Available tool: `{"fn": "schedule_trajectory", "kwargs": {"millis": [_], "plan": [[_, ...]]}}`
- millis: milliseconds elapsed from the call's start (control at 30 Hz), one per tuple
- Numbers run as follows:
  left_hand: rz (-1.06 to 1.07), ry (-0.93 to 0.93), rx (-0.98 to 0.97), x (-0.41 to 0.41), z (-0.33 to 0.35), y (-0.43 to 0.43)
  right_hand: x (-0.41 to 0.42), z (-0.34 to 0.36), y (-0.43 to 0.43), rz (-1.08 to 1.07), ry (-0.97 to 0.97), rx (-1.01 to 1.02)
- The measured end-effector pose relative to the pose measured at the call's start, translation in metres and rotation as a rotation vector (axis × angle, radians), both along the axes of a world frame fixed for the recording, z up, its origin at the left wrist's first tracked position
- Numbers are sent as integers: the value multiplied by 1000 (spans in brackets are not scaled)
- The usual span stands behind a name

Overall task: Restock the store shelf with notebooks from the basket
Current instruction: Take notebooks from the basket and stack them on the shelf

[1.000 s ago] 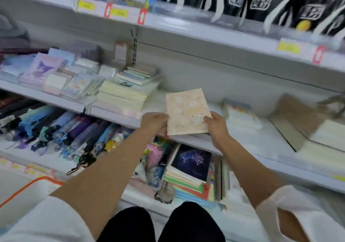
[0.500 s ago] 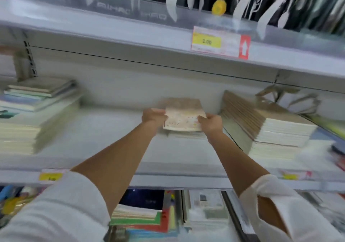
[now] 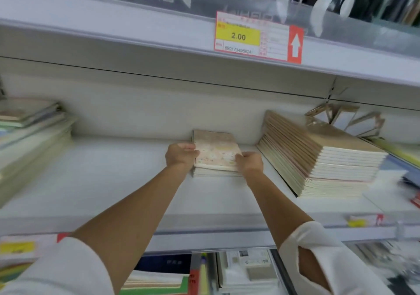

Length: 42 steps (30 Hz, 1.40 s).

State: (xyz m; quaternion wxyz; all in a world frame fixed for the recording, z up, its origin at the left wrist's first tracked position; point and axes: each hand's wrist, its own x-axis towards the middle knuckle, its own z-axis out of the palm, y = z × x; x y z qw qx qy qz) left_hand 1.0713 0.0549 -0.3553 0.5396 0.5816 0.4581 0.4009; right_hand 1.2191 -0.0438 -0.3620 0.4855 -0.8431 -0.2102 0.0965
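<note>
Notebook (image 3: 216, 152) is held at its side edges, left hand (image 3: 181, 156) and right hand (image 3: 250, 162) curled round it, probably resting on the short stack (image 3: 213, 173) on the shelf (image 3: 113, 181).

My sleeves are white, of a soft, plain cloth; the left sleeve (image 3: 61, 269) bunches into a broad, rounded fold and ends partway up the arm, leaving the forearm bare down to the left hand (image 3: 181, 156); the right sleeve (image 3: 322, 242) is creased and gathered in much the same way, and it has a slit (image 3: 311, 269) in it, a long opening pointed at the top, through which the arm shows; below its edge the forearm runs bare to the right hand (image 3: 250, 161). Both hands are bare.
</note>
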Motion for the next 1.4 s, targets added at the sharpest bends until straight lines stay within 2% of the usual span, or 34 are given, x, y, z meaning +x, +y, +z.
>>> {"fn": "schedule_trajectory", "kwargs": {"millis": [167,267,367,533,567,633,667,733,800,900,1000,1067,1200,1400], "plan": [[-32,31,131,8,-8,-2,3,0,0,-1,135,147],[-72,61,211,6,-14,-2,6,1,5,37,205,166],[-120,178,327,4,-20,-1,6,5,8,76,240,163],[-280,193,310,-2,-17,2,3,7,5,114,264,116],[-287,187,298,-5,-15,2,3,6,5,91,185,41],[-221,185,243,-12,-9,1,-2,5,2,-11,-138,-112],[-168,196,224,-18,-7,1,-9,6,-2,-43,-284,-82],[-59,267,237,-36,-5,-1,-28,11,-9,-21,-416,57],[38,341,278,-61,0,-4,-50,15,-13,48,-454,151],[155,398,340,-107,11,-17,-96,23,-14,135,-501,185],[186,477,442,-170,12,-34,-155,23,-12,263,-724,234],[224,536,481,-221,5,-43,-201,20,-9,369,-800,272],[366,551,403,-328,-19,-50,-296,8,1,567,-843,327],[632,643,197,-469,-59,-81,-438,-31,15,864,-762,290]]}}
